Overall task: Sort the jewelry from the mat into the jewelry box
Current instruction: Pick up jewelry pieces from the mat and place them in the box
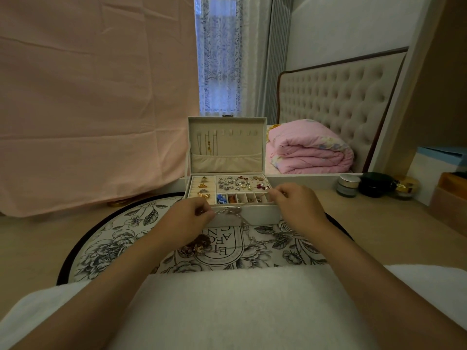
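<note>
An open cream jewelry box (262, 215) stands at the far edge of a round floral mat (121, 233). Its tray holds rings on the left, several earrings at the back and small compartments in front; necklaces hang in the lid (225, 145). My left hand (188, 218) pinches one end of a silver chain (249, 232) in front of the box. The chain droops across the box front down onto the mat. My right hand (297, 205) pinches something small at the tray's right front corner, apparently the chain's other end. A brown and gold jewelry pile (195, 247) lies on the mat under my left wrist.
Three small cosmetic jars (376, 185) stand on the table to the right of the box. A folded pink quilt (307, 150) lies on the bed behind. Pink cloth (93, 102) hangs at the left. A white towel (242, 306) covers my lap.
</note>
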A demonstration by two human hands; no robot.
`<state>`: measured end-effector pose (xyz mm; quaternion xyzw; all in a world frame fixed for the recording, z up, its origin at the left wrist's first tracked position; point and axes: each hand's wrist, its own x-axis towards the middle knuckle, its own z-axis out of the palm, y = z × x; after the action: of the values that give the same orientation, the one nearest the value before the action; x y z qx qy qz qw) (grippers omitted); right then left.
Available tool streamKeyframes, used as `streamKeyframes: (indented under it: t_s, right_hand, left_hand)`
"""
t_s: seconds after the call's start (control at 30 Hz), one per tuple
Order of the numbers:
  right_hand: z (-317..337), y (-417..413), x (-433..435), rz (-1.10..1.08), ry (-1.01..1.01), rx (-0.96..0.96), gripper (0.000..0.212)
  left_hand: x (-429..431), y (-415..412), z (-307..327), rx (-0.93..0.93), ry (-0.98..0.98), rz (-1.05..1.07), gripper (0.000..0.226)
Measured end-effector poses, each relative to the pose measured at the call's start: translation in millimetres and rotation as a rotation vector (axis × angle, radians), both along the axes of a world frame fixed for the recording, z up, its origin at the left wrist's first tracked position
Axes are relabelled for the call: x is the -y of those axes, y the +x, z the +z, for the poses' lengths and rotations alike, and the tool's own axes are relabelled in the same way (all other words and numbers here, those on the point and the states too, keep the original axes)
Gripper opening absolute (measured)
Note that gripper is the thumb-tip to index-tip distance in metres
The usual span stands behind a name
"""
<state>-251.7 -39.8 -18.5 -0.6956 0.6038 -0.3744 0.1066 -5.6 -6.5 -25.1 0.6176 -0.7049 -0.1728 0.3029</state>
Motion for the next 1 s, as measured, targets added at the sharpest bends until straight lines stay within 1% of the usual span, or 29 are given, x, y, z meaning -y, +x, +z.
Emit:
streamKeyframes:
  t_s: [0.1, 0.17, 0.23, 0.3, 0.37, 0.43, 0.47, 0.5, 0.57, 0.67, 0.7, 0.77, 0.8, 0.83, 0.9, 0.93, 1.0]
  right_hand:
    - [1, -4, 3, -0.135, 0.023, -0.081, 0.034]
    - [0, -5, 3, -0.181, 0.079, -0.158, 0.033]
    - [-2, -7, 3, -0.21, 0.156, -0.272, 0.028]
    - [-2, -9, 2, -0.219, 0.249, -0.357, 0.025]
    - [-3, -9, 0, -0.216, 0.327, -0.432, 0.023]
    - [-4, -6, -2, -0.202, 0.379, -0.53, 0.016]
    - [-5, -5, -3, -0.193, 0.394, -0.576, 0.013]
    - [-5, -3, -4, -0.187, 0.402, -0.615, 0.015]
    - [-3, 1, -6, -0.174, 0.378, -0.684, 0.02]
    - [0, 13, -14, -0.103, 0.248, -0.804, 0.01]
    - [-2, 18, -15, -0.047, 0.192, -0.807, 0.007]
    - [-7, 27, -15, 0.102, 0.12, -0.728, 0.018]
    - [-10, 31, -14, 0.182, 0.124, -0.684, 0.023]
    - [-12, 34, -12, 0.251, 0.162, -0.68, 0.027]
    - [-14, 40, -7, 0.328, 0.287, -0.742, 0.032]
    - [-15, 40, -6, 0.334, 0.307, -0.74, 0.032]
    - [-18, 35, -5, 0.328, 0.234, -0.649, 0.023]
  left_hand:
    - [1, -2, -1, -0.12, 0.062, 0.029, 0.021]
    - [0, -3, 0, -0.184, 0.078, 0.053, 0.026]
    - [-1, -3, 0, -0.152, 0.077, 0.072, 0.031]
    - [-1, -1, -2, -0.046, 0.066, 0.071, 0.034]
    - [0, 1, -5, 0.115, 0.037, 0.051, 0.035]
    - [0, 1, -9, 0.27, 0.014, 0.027, 0.035]
    - [0, 1, -10, 0.318, 0.004, 0.021, 0.034]
    - [-1, 0, -11, 0.349, -0.005, 0.017, 0.033]
    - [-1, -3, -12, 0.42, -0.009, 0.022, 0.03]
    - [-2, -7, -12, 0.591, -0.056, 0.041, 0.022]
    - [-3, -8, -12, 0.636, -0.087, 0.039, 0.019]
    - [-5, -10, -11, 0.713, -0.17, 0.018, 0.019]
    - [-5, -12, -13, 0.739, -0.213, 0.002, 0.024]
    - [-5, -14, -15, 0.74, -0.245, -0.016, 0.028]
    - [-4, -19, -21, 0.68, -0.263, -0.063, 0.031]
    - [-3, -20, -25, 0.635, -0.244, -0.091, 0.03]
    - [-1, -21, -31, 0.541, -0.188, -0.129, 0.025]
